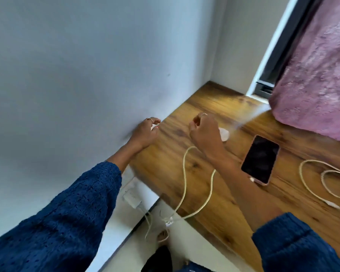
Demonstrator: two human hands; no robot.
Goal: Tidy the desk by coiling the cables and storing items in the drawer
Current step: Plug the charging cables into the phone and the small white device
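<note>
Your right hand (204,132) pinches the cable (185,173); left hand (145,132), fingers loosely curled. Pull hard, and the phone (260,159) at 3 o'clock slides.

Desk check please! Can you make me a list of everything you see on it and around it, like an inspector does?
Surface: wooden desk, set against a grey wall.
Job's things: phone lies face up, screen dark; small white item sits behind the right hand, too blurred to name.
Clutter: nothing seen.
Grippers: left hand hovers at the desk's wall edge, fingers curled, pinching something small; right hand is raised in a loose fist, contents unclear.
Cables: pale cable loops on the desk and hangs over its edge; second cable lies loosely looped right of the phone.
Surroundings: wall socket below the desk, pink curtain, blue sleeves.
</note>
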